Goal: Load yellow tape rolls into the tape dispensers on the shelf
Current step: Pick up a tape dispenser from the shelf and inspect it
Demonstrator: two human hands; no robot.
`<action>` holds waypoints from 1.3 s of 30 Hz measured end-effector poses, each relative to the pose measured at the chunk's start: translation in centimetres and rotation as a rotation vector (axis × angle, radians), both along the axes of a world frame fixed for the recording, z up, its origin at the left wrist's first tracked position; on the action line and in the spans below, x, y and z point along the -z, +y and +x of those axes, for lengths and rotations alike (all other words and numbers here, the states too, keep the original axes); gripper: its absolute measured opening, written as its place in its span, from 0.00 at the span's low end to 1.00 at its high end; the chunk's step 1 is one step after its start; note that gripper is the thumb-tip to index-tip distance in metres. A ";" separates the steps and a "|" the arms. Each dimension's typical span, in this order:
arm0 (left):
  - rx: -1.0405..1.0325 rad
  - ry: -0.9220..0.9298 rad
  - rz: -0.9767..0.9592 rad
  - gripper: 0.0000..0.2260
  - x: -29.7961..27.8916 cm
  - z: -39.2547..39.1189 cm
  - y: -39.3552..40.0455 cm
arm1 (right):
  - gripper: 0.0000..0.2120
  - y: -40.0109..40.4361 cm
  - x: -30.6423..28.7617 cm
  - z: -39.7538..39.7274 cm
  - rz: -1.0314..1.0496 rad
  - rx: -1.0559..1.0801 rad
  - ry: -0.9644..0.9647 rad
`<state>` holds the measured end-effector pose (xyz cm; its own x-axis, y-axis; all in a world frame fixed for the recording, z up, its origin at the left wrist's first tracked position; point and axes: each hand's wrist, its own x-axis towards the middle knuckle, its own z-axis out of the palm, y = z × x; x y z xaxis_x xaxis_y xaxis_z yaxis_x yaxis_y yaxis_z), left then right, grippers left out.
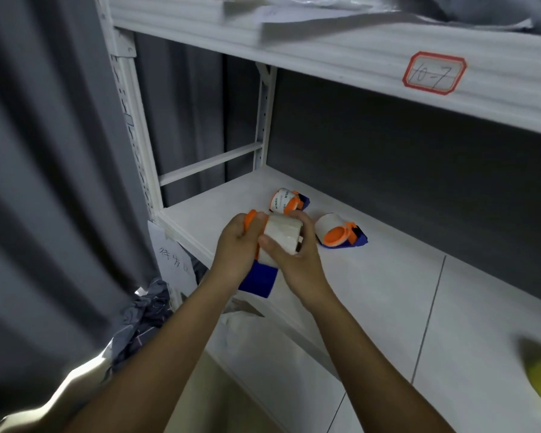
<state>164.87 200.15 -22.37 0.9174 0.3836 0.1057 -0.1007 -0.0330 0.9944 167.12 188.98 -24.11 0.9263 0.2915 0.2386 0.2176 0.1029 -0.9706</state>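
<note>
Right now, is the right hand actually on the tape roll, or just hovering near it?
Touching. The head view shows the right hand with thumb and fingers wrapped round the tape roll, no gap, while the left hand grips the dispenser.

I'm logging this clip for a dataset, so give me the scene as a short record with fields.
left hand: grips held dispenser, orange and blue
right hand: grips pale tape roll at that dispenser
shelf: white, carries two more dispensers
back dispenser: holds a roll
right dispenser: holds a roll
label: red-bordered, on upper shelf edge
</note>
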 end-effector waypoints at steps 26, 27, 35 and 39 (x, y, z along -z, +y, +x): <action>-0.031 0.124 0.068 0.08 1.6 7.3 24.1 | 0.38 18.5 7.5 18.1 -1.308 0.088 -0.258; -0.020 0.130 0.067 0.09 1.7 7.7 24.5 | 0.38 18.7 7.6 18.6 -1.310 0.113 -0.253; 0.011 0.099 0.015 0.07 2.0 8.8 25.8 | 0.39 20.3 7.2 18.2 -1.128 0.066 -0.244; 0.038 0.069 0.049 0.07 1.4 9.1 24.6 | 0.24 19.2 6.0 14.1 -0.776 0.228 -0.415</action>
